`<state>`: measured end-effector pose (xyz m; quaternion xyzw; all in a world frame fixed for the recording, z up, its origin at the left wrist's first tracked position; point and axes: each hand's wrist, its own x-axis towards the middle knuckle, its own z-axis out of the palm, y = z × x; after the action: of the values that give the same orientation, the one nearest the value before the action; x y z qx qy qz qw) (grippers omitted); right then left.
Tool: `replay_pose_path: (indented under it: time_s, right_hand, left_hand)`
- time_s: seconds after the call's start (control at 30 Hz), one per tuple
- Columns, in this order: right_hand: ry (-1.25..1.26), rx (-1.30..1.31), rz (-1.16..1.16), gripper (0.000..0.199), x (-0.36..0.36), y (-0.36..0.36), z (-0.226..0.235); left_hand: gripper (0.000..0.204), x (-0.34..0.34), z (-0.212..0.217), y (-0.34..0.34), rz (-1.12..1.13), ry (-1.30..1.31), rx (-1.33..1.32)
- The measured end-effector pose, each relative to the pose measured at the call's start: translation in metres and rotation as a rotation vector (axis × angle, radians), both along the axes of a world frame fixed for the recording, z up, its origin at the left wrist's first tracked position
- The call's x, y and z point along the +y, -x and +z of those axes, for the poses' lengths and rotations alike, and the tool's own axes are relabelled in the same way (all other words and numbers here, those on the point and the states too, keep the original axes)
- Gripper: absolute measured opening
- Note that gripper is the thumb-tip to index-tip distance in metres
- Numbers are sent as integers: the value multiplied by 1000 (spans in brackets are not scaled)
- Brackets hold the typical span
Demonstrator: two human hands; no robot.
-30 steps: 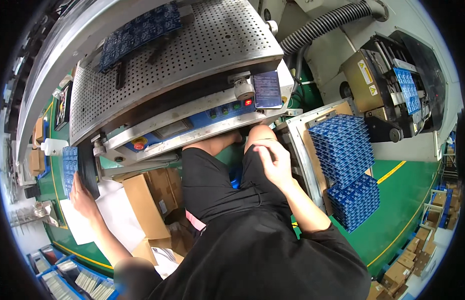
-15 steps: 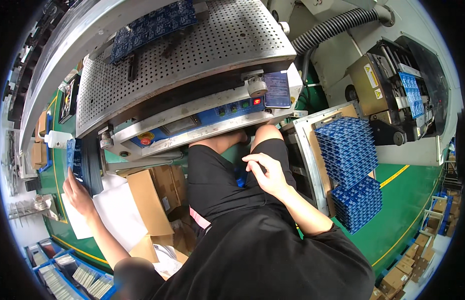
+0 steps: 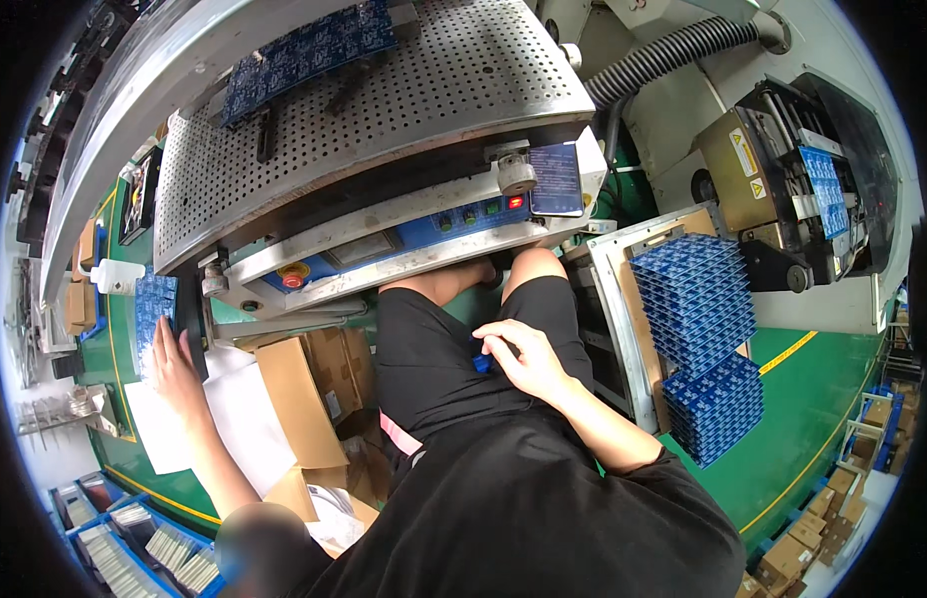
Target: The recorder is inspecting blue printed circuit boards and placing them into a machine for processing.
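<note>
On the left, a blue circuit board panel [image 3: 156, 299] with pale printed patterns lies face up under the fingers of my left hand [image 3: 174, 374]. The fingers rest along its right edge, and the thumb's hold below is partly hidden. A dark stack [image 3: 190, 324] stands just right of the panel, below the corner of the perforated metal table. My right hand [image 3: 528, 361] rests above my lap at the thigh, fingers loosely bent with the thumb apart, holding nothing.
The perforated metal table [image 3: 384, 120] bears another blue panel [image 3: 309, 60]. Below it runs a control strip with a red button [image 3: 293, 275]. Tall stacks of blue panels [image 3: 692, 299] stand right. A cardboard box [image 3: 294, 399] and white sheets [image 3: 244, 409] lie left. A white bottle [image 3: 117, 277] stands beyond.
The panel at my left hand has turned from nearly edge-on to face up, and the left hand has shifted slightly right. My right hand has moved slightly down and left.
</note>
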<state>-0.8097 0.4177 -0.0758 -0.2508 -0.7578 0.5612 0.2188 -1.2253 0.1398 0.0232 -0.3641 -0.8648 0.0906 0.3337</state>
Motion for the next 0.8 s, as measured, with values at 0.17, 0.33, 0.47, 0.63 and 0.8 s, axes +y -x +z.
replay_pose_path:
  time_s: [0.17, 0.33, 0.47, 0.63, 0.8]
  right_hand:
    - [-41, 14, 79, 16, -5, 6, -1]
    - [-36, 7, 102, 16, -3, 5, 5]
    - [53, -16, 46, 18, -6, -2, -8]
    - [596, -39, 145, 21, -17, 7, -4]
    - [1268, -28, 347, 26, -14, 19, 16]
  left_hand:
    - [36, -13, 5, 4, 105, 39, -67]
    - [36, -34, 47, -18, -11, 75, -33]
    - [35, -45, 48, -66, -363, -39, 22]
    - [26, -17, 0, -157, -428, 142, -375]
    - [29, 60, -63, -231, -907, -220, -654]
